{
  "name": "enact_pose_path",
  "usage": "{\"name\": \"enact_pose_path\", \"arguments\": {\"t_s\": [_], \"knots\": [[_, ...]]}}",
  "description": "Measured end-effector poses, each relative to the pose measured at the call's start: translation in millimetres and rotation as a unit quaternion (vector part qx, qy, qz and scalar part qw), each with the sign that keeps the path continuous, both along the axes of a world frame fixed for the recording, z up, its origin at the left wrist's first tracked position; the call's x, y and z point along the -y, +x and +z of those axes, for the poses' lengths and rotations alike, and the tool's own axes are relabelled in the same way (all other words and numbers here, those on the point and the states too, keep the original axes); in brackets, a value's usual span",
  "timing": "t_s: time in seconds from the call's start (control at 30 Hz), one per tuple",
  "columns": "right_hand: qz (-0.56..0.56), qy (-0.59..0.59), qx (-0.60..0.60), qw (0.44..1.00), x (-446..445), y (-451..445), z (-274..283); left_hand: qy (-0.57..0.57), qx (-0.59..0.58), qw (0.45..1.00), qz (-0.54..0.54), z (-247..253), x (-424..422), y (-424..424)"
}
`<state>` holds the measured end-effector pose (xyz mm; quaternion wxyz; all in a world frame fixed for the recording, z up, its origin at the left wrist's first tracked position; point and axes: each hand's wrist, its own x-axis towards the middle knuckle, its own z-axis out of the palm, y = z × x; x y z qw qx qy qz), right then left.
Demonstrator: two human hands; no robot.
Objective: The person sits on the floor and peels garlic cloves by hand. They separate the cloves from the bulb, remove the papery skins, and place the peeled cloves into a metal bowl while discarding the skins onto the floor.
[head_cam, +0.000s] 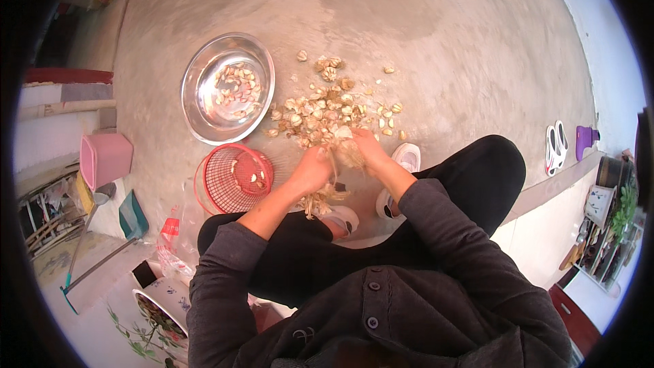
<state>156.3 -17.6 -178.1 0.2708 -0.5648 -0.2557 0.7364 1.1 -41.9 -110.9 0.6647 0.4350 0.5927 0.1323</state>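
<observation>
Between both hands is a garlic head (343,133) with a bundle of dry, fibrous husk (350,154); fingers hide part of it. My left hand (312,167) grips the husk from the left, its fingers curled. From the right, my right hand (369,147) holds the same piece. Just beyond the hands, a pile of garlic heads and loose cloves (318,114) lies on the concrete floor. Torn dry stalks (319,203) lie below the hands, near my shoes. Separated cloves (237,89) rest inside a shiny metal basin (196,112) to the left.
A red plastic basket (214,182) with a few cloves stands close to my left forearm. Further left are a pink bin (109,158), a green dustpan (134,217) and a potted plant (168,299). White sandals (556,147) and a purple shoe (586,142) sit by the right wall.
</observation>
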Motion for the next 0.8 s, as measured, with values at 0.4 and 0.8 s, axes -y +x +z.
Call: {"name": "enact_pose_path", "arguments": {"t_s": [0.4, 0.8], "knots": [[0.047, 0.226, 0.336, 0.913, -14, 21, -89, 0.026, 0.141, 0.988, -0.053, 31, -16, 34], [0.002, 0.067, 0.253, 0.965, -73, 26, -69, -0.174, 0.186, 0.941, 0.222, -12, -34, -11]]}}
